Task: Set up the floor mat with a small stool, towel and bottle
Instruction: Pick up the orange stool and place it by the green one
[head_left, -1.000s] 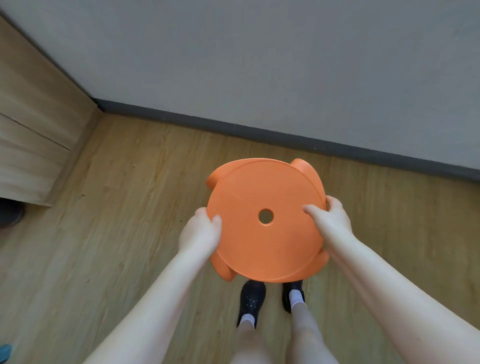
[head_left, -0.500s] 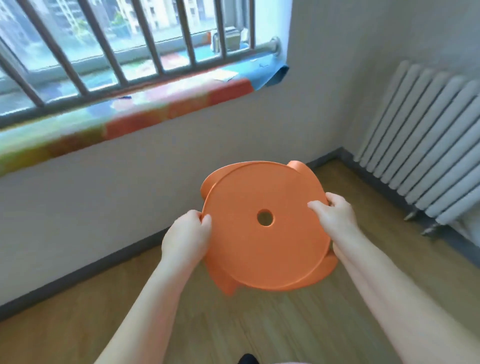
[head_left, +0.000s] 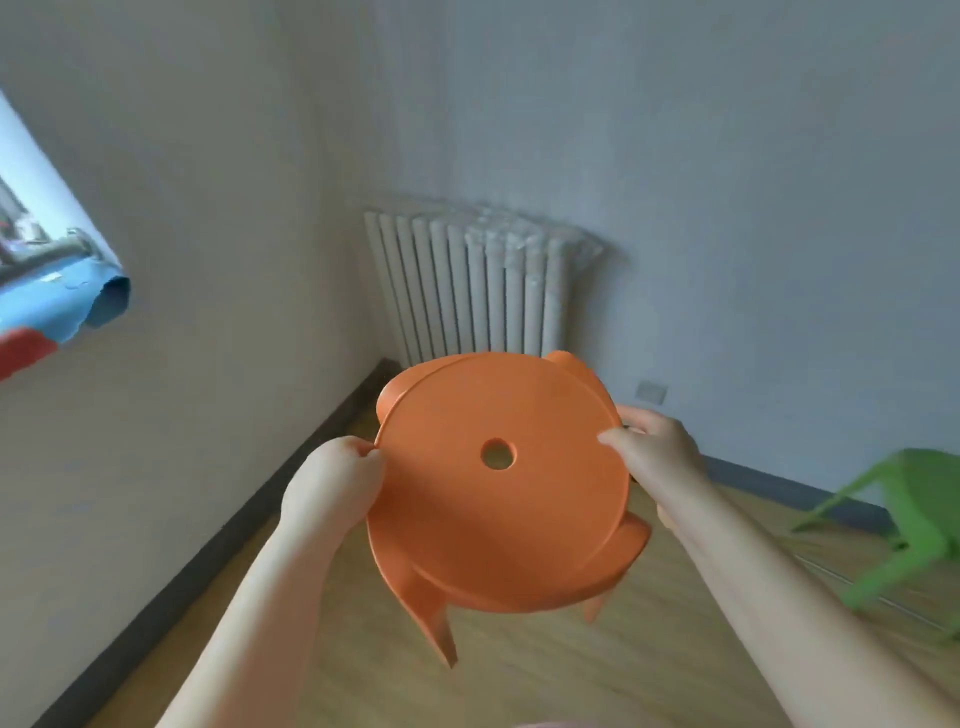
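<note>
I hold a small orange plastic stool (head_left: 498, 509) in the air in front of me, its round seat with a centre hole tilted toward the camera and its legs pointing down and away. My left hand (head_left: 332, 480) grips the seat's left rim. My right hand (head_left: 657, 452) grips the right rim. No mat, towel or bottle is in view.
A white radiator (head_left: 478, 286) stands against the far wall in the room's corner. A green plastic chair (head_left: 914, 525) is at the right on the wooden floor (head_left: 545, 675). A blue and red cloth (head_left: 62, 306) hangs at the left edge.
The view has swung right, from the floor past the window to the radiator corner. The stool stays held in both hands and has tilted up so its legs show.
</note>
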